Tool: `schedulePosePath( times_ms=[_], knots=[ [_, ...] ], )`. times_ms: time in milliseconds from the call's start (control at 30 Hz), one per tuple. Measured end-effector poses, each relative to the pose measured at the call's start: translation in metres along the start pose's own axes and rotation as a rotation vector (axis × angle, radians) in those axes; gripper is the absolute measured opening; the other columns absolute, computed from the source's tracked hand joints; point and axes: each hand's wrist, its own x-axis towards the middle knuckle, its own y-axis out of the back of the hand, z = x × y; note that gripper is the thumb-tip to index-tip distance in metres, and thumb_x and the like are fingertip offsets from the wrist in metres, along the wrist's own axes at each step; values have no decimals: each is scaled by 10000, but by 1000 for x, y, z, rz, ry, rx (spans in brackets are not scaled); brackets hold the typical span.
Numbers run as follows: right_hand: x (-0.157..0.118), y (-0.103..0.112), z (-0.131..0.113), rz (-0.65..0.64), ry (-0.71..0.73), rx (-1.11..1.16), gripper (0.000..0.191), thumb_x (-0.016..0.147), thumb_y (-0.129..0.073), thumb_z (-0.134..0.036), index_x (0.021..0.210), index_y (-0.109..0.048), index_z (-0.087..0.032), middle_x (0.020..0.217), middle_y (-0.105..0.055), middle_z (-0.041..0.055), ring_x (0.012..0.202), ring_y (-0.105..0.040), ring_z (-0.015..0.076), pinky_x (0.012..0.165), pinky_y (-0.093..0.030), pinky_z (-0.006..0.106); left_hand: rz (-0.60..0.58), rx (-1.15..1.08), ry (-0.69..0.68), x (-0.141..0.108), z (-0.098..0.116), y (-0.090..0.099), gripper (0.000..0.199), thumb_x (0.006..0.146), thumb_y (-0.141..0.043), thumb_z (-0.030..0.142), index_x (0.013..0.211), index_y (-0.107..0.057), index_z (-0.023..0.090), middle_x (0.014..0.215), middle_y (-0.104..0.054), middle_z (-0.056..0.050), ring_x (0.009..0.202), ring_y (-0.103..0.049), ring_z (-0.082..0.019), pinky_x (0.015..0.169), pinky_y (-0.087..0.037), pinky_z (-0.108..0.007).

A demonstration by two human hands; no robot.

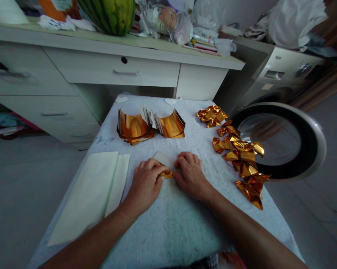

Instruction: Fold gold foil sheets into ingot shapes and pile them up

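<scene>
A small sheet of paper (164, 158), white on the side facing up, lies between my hands on the cloth-covered table, with a gold folded edge toward me. My left hand (147, 180) is closed on its left part, thumb and fingers at the gold edge. At its right side, my right hand (191, 175) has its fingers curled together and pressed on the paper. Two curved stacks of gold sheets, a left one (133, 126) and a right one (172, 125), stand beyond my hands. Folded gold pieces (243, 155) lie in a pile along the right.
Large pale sheets (86, 190) lie at the table's left. Behind is a white counter (157, 50) with drawers, holding a watermelon (108, 15) and plastic bags. At the right, a washing machine's round door (279, 140) hangs open beside the table.
</scene>
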Motion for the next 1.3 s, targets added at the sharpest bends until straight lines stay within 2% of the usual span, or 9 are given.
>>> schedulePosePath(
  times_ms=[133,300,533,967,1300],
  knots=[
    [-1,0,-3,6,13,-35,185,885,-573,-363,961,-559,-195,1149,-522,101,1067,-452,273,928,-388,443,3,2,-1,0,0,0,304,854,-538,123,1033,-709,300,999,-596,-27,966,-500,-234,872,-407,-416],
    [1,-3,-7,22,-14,-79,295,853,-604,-461,942,-537,-188,1104,-532,106,1040,-458,285,924,-386,460,-8,-2,-5,0,-3,-1,301,858,-539,127,1043,-705,298,1009,-593,-30,971,-498,-233,871,-409,-414],
    [2,-2,-7,23,-35,-58,311,856,-595,-449,1012,-512,-193,1089,-544,100,1024,-467,282,910,-395,459,-25,-18,6,2,-2,1,306,846,-545,122,1042,-705,293,1019,-598,-30,975,-504,-234,881,-413,-419],
    [-3,6,8,-26,-37,-38,454,811,-652,-345,1223,-502,-227,1317,-479,120,1221,-407,317,1026,-333,514,-35,-12,6,1,-2,2,382,822,-524,75,1063,-704,310,1031,-592,-27,985,-504,-237,887,-416,-421],
    [-5,9,14,-16,-19,14,430,782,-591,-247,1193,-471,-209,1325,-483,124,1240,-402,302,1039,-321,497,-36,-12,-19,-1,-2,3,431,812,-491,52,1088,-695,312,1044,-597,-33,993,-508,-231,892,-429,-424]
  ],
)
